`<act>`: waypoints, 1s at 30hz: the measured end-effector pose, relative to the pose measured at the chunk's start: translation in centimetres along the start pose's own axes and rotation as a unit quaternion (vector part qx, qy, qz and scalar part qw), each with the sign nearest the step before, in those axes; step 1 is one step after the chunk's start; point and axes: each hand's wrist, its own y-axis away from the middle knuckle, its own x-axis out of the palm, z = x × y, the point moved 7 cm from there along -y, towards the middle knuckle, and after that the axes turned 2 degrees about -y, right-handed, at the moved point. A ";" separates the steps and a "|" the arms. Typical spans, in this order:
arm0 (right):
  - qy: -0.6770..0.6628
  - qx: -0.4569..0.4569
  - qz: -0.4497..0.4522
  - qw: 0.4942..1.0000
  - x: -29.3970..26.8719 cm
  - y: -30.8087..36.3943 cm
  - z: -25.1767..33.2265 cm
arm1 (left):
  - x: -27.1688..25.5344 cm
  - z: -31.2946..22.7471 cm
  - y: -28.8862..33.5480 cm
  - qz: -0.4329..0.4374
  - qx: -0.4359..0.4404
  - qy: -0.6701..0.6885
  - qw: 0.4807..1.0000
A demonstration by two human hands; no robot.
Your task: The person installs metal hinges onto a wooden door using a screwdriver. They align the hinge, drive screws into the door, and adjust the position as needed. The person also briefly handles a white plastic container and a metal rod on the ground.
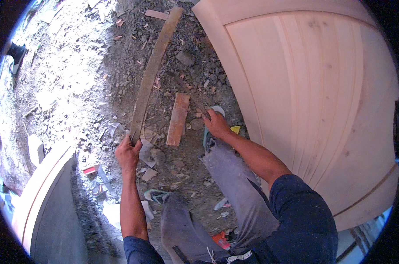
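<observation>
My left hand is closed around the near end of a long, narrow wooden strip, which slants up and away to the right above the ground. My right hand grips one end of a thin, dark brown, bar-like piece; its exact kind is hard to make out against the dirt. Between my hands, a short reddish-brown wood block lies on the ground.
A large panelled wooden door leaf fills the right side. At lower left stands another pale wooden panel. My sandalled feet rest on rough ground with stones, wood scraps and litter. A red-and-white scrap lies near my left forearm.
</observation>
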 end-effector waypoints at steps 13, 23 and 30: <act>0.114 -0.029 0.155 0.981 1.0 2.1 3.6 | -3.6 1.8 0.7 0.015 -0.037 -0.058 0.998; 0.058 -0.063 -0.035 0.996 3.6 -4.7 3.8 | -4.6 1.3 0.9 -0.003 -0.025 -0.038 0.999; 0.073 -0.092 0.141 0.983 5.2 2.5 5.0 | -4.8 1.8 1.0 0.000 -0.029 -0.055 0.998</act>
